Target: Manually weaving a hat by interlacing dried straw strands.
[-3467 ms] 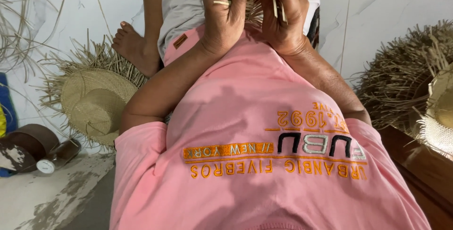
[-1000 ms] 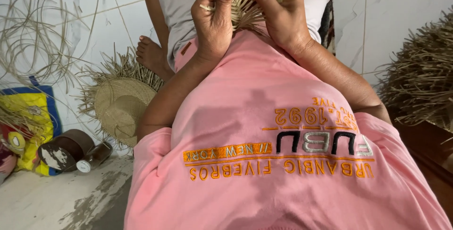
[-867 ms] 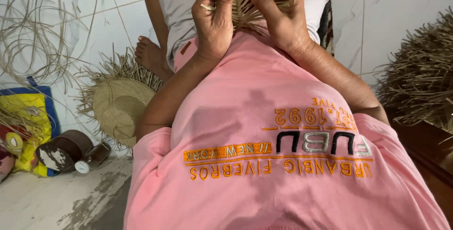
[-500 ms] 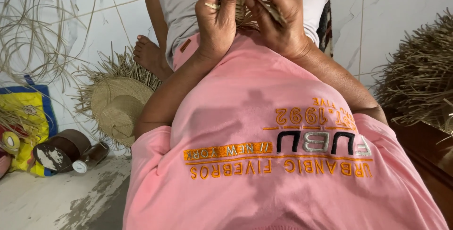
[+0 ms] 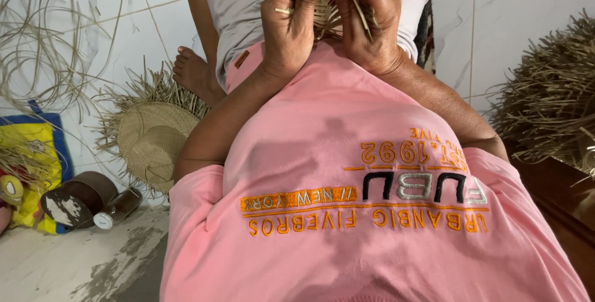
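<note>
Both my hands are raised in front of my pink shirt (image 5: 372, 203), close together at the top of the head view. My left hand (image 5: 288, 26) and my right hand (image 5: 369, 20) both pinch a small woven piece of dry straw strips (image 5: 325, 1), with loose strip ends sticking out between the fingers. The upper part of the straw piece is cut off by the frame's top edge. Right behind my hands sits another person in a grey-white top (image 5: 238, 11), with a bare foot (image 5: 195, 73) on the floor.
An unfinished straw hat with a ragged fringe (image 5: 152, 141) lies on the floor at the left. Loose straw strands (image 5: 43, 42) curl against the white tiled wall. A yellow and blue bag (image 5: 31, 153), a brown round container (image 5: 74, 198) and a small bottle (image 5: 118, 208) lie lower left. Straw piles (image 5: 548, 97) rest on a wooden surface at the right.
My hands have stayed on the straw piece, fingers shifting slightly as they work the strips. The view has drifted a little to the right, so the bag sits nearer the left edge.
</note>
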